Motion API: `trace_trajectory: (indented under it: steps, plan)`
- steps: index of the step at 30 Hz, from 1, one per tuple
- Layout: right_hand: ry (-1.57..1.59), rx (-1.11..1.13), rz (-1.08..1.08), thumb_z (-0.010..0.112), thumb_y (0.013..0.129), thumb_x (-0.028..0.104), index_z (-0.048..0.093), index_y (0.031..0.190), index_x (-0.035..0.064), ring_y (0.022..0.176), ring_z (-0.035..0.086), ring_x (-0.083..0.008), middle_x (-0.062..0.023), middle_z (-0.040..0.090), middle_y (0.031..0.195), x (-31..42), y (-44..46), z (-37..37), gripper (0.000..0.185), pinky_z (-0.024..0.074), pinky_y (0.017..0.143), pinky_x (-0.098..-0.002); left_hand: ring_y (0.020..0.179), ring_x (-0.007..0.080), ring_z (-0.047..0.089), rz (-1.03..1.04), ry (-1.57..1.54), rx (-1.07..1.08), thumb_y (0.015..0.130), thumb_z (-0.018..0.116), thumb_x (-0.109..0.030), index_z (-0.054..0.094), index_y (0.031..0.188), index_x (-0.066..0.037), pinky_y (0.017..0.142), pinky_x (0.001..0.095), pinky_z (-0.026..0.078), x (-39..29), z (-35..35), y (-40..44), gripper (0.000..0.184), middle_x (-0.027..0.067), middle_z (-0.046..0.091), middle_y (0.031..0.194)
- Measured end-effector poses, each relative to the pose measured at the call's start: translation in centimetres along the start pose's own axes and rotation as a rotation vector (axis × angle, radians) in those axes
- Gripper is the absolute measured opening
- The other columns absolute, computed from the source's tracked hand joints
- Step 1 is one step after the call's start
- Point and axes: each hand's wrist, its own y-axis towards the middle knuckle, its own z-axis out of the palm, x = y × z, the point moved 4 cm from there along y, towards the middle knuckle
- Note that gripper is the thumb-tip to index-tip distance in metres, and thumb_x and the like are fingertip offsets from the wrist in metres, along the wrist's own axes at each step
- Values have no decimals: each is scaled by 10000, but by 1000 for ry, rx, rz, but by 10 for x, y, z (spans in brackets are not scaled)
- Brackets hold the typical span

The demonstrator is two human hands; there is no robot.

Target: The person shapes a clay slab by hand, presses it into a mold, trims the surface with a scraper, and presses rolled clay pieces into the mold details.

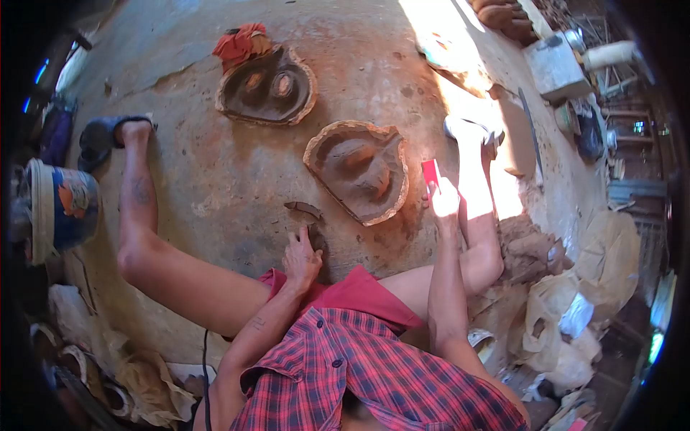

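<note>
My left hand is low over the floor, its fingers partly stretched forward and apart. Just ahead of it lies a thin curved strip of dark clay, not in its grasp. A small flat red rectangular piece is pinched in my right hand, beside my right shin in bright sunlight. Between the hands and further forward is a heart-shaped mould with a rough pale rim and brown clay over raised forms inside. A second, similar mould sits behind it to the left.
A crumpled orange-red cloth touches the far mould. At the left stands a white-and-blue bucket. On the right are a heap of brown clay, plastic bags and a grey box. My legs spread to both sides.
</note>
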Motion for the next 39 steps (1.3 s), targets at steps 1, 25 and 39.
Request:
trace_trajectory:
  steps: [1,25,39]
  plan:
    - [125,-82,78,614,1054,243,641,1029,33,554,659,-162,-67,662,681,-8,-3,1,213,537,518,-350,1097,485,633,19,30,-4,786,819,-174,372,1555,-113,876,566,575,-6,-3,-3,892,256,493,1375]
    - [-135,-343,151,645,997,204,660,1093,23,918,714,-434,-245,723,1006,-59,-22,28,205,556,813,-509,1189,392,568,825,468,-353,796,658,-36,630,1230,-96,923,495,520,-26,-42,71,439,185,659,1174]
    - [274,-275,75,593,1007,26,612,1345,37,651,723,-199,-159,735,1012,-30,-24,20,339,571,607,-338,598,90,483,230,-944,277,905,670,-124,605,1207,-117,533,297,409,-81,-56,64,309,-9,553,771]
